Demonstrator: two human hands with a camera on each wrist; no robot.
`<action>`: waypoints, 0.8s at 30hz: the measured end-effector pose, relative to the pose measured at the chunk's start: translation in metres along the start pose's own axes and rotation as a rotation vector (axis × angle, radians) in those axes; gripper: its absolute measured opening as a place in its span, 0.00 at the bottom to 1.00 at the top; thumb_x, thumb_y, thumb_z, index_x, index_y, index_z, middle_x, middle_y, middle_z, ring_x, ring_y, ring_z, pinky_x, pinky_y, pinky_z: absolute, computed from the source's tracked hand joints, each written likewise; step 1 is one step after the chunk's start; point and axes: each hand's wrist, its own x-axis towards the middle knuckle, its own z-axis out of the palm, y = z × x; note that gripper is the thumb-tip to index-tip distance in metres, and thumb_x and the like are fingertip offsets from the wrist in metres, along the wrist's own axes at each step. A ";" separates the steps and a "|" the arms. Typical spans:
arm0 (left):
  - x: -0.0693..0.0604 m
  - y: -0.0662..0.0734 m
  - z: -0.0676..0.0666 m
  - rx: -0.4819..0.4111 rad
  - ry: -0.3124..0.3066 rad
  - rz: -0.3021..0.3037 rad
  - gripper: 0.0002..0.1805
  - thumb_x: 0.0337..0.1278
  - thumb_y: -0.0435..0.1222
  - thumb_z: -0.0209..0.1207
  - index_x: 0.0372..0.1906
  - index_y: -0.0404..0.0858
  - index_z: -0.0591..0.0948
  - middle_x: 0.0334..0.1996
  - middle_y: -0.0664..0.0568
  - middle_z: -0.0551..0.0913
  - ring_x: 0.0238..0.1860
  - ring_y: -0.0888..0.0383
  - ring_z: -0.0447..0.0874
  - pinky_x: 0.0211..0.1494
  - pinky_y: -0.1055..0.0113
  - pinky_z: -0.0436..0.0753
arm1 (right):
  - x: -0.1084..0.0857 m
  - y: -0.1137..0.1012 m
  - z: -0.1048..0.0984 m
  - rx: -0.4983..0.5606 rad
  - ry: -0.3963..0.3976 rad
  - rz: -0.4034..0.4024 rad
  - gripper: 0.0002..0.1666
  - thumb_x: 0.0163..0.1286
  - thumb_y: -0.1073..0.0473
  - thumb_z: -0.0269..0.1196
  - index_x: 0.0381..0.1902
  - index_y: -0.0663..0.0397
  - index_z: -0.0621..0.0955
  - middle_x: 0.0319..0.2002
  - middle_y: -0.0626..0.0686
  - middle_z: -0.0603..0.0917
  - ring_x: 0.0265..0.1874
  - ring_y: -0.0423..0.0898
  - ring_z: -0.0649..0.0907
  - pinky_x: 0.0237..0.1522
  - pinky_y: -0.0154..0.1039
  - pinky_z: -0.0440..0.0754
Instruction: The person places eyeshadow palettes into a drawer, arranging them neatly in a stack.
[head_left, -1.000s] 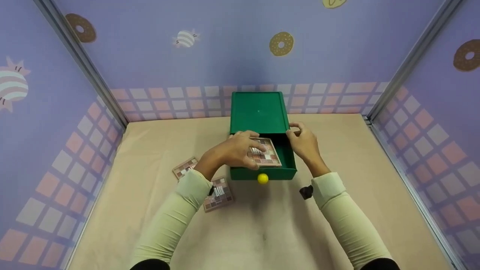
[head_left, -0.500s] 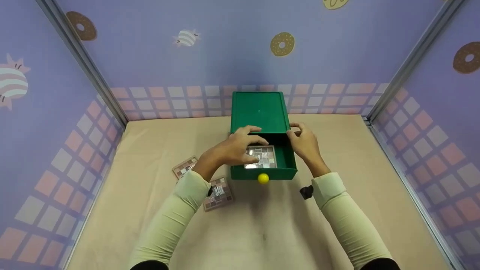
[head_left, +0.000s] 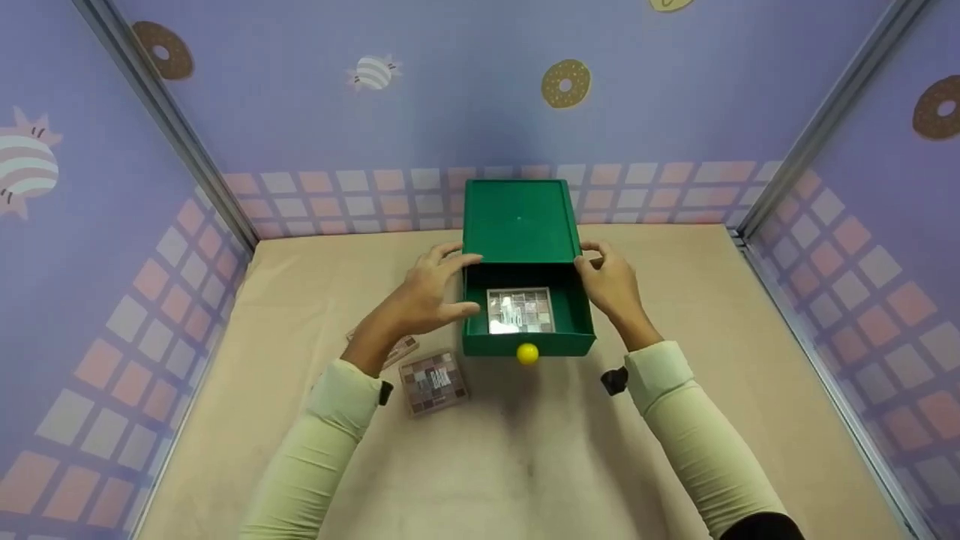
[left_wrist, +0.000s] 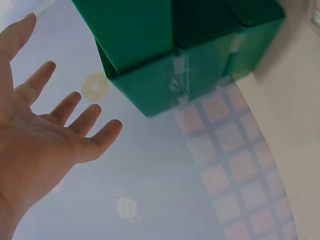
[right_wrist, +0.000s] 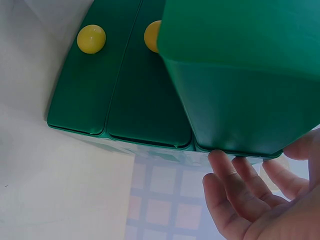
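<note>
In the head view, a green drawer cabinet (head_left: 517, 220) stands against the back wall, its top drawer (head_left: 566, 344) pulled out. An eyeshadow palette (head_left: 519, 310) lies flat inside that drawer. My left hand (head_left: 430, 294) is just left of the drawer, fingers and thumb spread, holding nothing. The left wrist view shows this hand (left_wrist: 47, 130) apart from the cabinet's side. My right hand (head_left: 611, 283) touches the cabinet's right side near its front edge. Seen from the right wrist, its fingertips (right_wrist: 217, 157) rest against the side, with the thumb by the drawer.
Two more palettes lie on the beige cloth (head_left: 570, 465) left of the cabinet: one palette (head_left: 433, 382) in full sight, another palette (head_left: 403, 349) partly behind my left wrist. Yellow knobs (right_wrist: 91, 39) stick out from the lower drawers. Patterned walls (head_left: 465, 90) enclose the table.
My left hand let go of the palette, which dropped flat into the drawer, then moved left out over the drawer's side. The right hand stayed at the cabinet's edge.
</note>
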 end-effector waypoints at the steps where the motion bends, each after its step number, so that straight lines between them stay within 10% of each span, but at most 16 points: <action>1: -0.004 -0.003 -0.001 -0.005 0.011 -0.011 0.41 0.61 0.46 0.69 0.77 0.44 0.66 0.79 0.39 0.56 0.78 0.35 0.55 0.74 0.33 0.63 | 0.000 0.000 0.000 -0.002 0.003 -0.001 0.24 0.77 0.50 0.54 0.67 0.49 0.76 0.54 0.64 0.86 0.52 0.60 0.86 0.57 0.58 0.82; 12: -0.048 -0.035 0.008 0.044 -0.021 -0.245 0.53 0.56 0.49 0.72 0.81 0.45 0.56 0.80 0.36 0.51 0.77 0.30 0.55 0.71 0.26 0.60 | -0.001 -0.001 0.000 -0.006 0.004 0.004 0.25 0.78 0.50 0.54 0.68 0.49 0.75 0.55 0.63 0.86 0.51 0.60 0.86 0.56 0.58 0.82; 24: -0.081 -0.073 0.055 0.082 -0.116 -0.321 0.52 0.55 0.46 0.73 0.81 0.44 0.58 0.81 0.34 0.51 0.80 0.30 0.48 0.72 0.23 0.54 | 0.000 -0.001 0.000 -0.002 -0.003 0.006 0.25 0.77 0.50 0.53 0.68 0.48 0.75 0.56 0.64 0.86 0.53 0.61 0.86 0.59 0.59 0.81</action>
